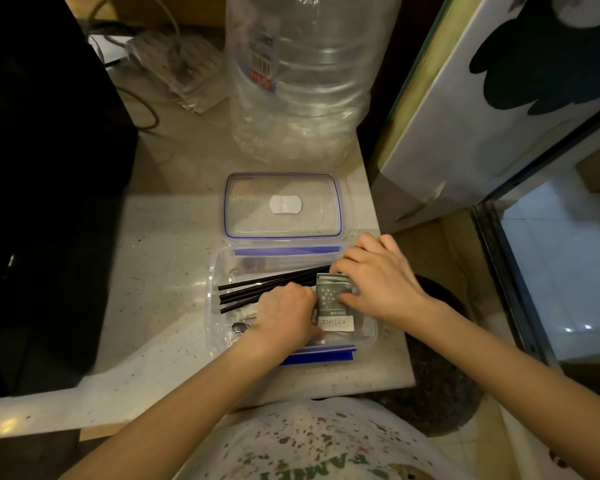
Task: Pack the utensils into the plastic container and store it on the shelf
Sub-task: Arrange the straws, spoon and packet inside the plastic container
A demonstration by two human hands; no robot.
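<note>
A clear plastic container point(215, 271) with blue clips stands open on the counter's right part. Its lid point(282, 205) lies flat just behind it. Inside lie several black chopsticks point(253, 287), slanting from the left wall toward the right, and a spoon-like dark piece point(239, 328) near the front left. A grey-green packet point(335, 306) with a white label rests in the right half. My left hand point(286, 315) reaches into the container and grips the chopsticks beside the packet. My right hand point(378, 275) presses on the packet's far and right edges.
A large clear water bottle point(302, 74) stands behind the lid. A black appliance point(42, 188) fills the left side. A power strip with cables point(177, 64) lies at the back. The counter edge point(395, 341) runs close to the container's right; a dark round bin point(440, 386) sits below.
</note>
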